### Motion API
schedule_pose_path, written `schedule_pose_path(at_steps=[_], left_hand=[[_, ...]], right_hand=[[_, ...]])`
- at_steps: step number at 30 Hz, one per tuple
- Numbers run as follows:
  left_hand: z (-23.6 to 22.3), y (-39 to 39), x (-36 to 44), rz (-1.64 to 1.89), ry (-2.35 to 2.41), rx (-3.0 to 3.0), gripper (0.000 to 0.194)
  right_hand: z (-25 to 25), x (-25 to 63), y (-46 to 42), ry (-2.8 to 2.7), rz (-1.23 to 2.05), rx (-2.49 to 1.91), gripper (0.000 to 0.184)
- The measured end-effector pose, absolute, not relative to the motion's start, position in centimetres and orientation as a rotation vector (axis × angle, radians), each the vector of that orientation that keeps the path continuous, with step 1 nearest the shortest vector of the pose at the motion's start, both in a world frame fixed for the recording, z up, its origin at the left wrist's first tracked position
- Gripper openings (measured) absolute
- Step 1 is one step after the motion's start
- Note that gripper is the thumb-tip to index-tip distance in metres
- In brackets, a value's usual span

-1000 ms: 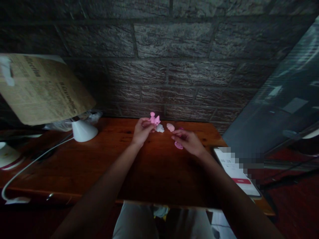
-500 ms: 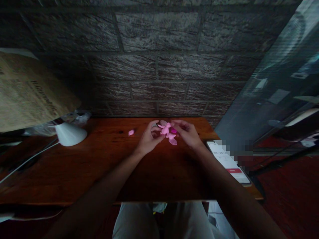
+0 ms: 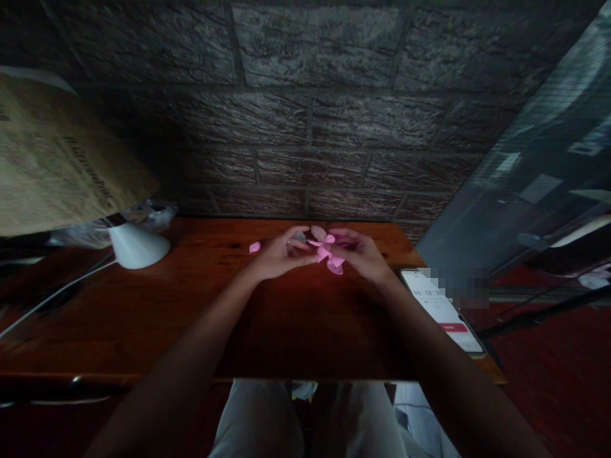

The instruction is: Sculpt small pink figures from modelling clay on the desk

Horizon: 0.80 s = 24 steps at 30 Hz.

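Observation:
A pink flower with several pointed petals, seemingly paper, is held above the wooden table between my two hands. My right hand is closed on its right side, thumb in front, with a darker magenta bit showing behind the fingers. From the left, my left hand curls toward the flower, its thumb tip at a lower petal and the index finger arched above. Some of its fingertips are hard to make out. Between those fingers shows a small pale patch. A loose pink piece lies on the table left of my left hand.
A lamp with a white base and brown paper over its shade stands at the left, its white cord trailing. Clear plastic lies behind it. A phone showing a timer lies at the right edge. A brick wall rises behind.
The flower has turned a little and its petals now sit more spread. My left hand has tilted flatter, its index finger reaching further right. The whole view has shifted slightly.

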<state>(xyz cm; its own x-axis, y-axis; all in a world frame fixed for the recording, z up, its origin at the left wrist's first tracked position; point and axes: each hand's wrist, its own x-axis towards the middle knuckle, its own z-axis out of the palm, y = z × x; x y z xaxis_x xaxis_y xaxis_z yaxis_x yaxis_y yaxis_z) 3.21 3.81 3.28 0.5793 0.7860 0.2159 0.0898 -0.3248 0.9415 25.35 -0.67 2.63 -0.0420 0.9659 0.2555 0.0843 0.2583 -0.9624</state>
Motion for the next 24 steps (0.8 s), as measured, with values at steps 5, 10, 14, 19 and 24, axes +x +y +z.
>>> schedule_pose_path(at_steps=[5,10,14,19,24], left_hand=[[4.0,4.8,2.2,1.056,0.796,1.762,0.036],[2.8,4.8,2.6,0.792,0.712,1.648,0.037],[2.0,4.9,2.7,0.709,0.718,1.608,0.032],[2.2,4.9,2.7,0.694,0.736,1.614,0.028],[2.7,4.9,2.6,0.744,0.769,1.468,0.024]], right_hand=[[2.4,24.6,-1.0,-1.485,1.043,-1.105,0.048],[2.1,24.1,-1.1,-1.514,1.086,-1.125,0.050],[1.7,24.2,-0.9,-1.511,1.143,-1.139,0.050],[1.5,24.2,-0.9,-1.509,1.141,-1.119,0.050],[2.2,24.7,-0.7,-1.442,0.946,-1.123,0.041]])
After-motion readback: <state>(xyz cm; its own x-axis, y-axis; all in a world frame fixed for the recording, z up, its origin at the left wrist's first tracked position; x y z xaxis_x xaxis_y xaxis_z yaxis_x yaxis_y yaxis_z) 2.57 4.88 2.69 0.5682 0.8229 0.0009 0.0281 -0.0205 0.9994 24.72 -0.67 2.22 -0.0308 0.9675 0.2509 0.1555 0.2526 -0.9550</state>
